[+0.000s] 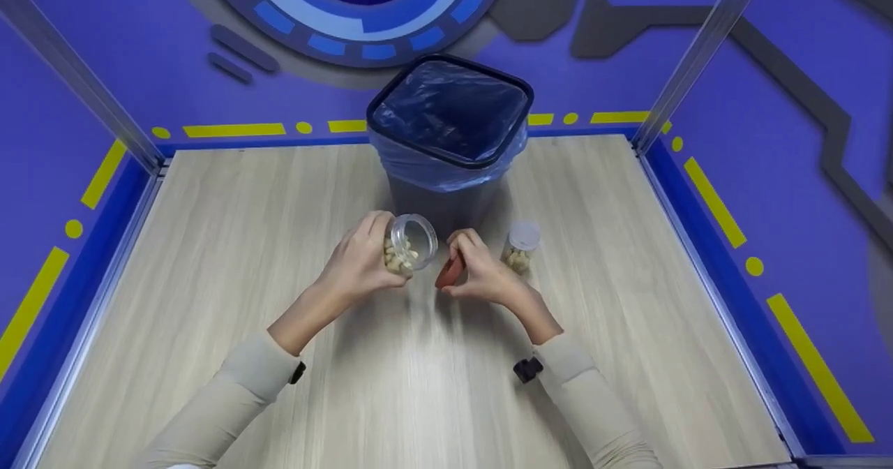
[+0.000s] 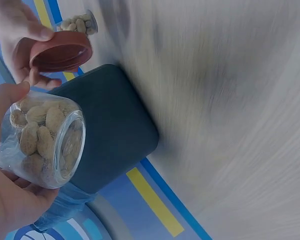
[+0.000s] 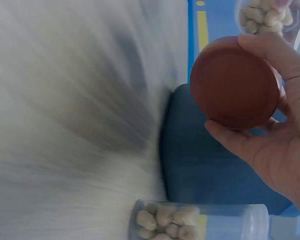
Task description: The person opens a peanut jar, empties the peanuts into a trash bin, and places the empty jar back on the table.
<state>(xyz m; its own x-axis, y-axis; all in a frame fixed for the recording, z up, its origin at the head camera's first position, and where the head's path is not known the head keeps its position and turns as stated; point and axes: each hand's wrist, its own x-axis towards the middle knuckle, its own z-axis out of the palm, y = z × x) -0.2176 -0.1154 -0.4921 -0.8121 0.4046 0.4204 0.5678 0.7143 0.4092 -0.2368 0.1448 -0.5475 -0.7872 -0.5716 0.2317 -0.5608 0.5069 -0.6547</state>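
Note:
My left hand [image 1: 359,258] grips a clear jar [image 2: 72,145] round its side, its uncovered mouth tilted toward the right hand. Tan, peanut-like pieces [image 2: 42,127] lie inside it. A round reddish-brown screw lid [image 3: 235,82] is held by its edge between the thumb and fingers of my right hand [image 1: 483,268]. In the left wrist view the lid's hollow underside shows, just apart from the jar. A second, slimmer clear jar [image 1: 522,247] stands on the table to the right of the right hand. It has a whitish cap [image 1: 524,234] and similar tan pieces in its lower part.
A dark bin [image 1: 446,200] with a bluish plastic liner [image 1: 516,144] stands right behind both hands. The pale wood-grain table [image 1: 265,197] spreads around them. Blue-purple panels [image 1: 209,99] and metal posts [image 1: 704,43] enclose the back and sides.

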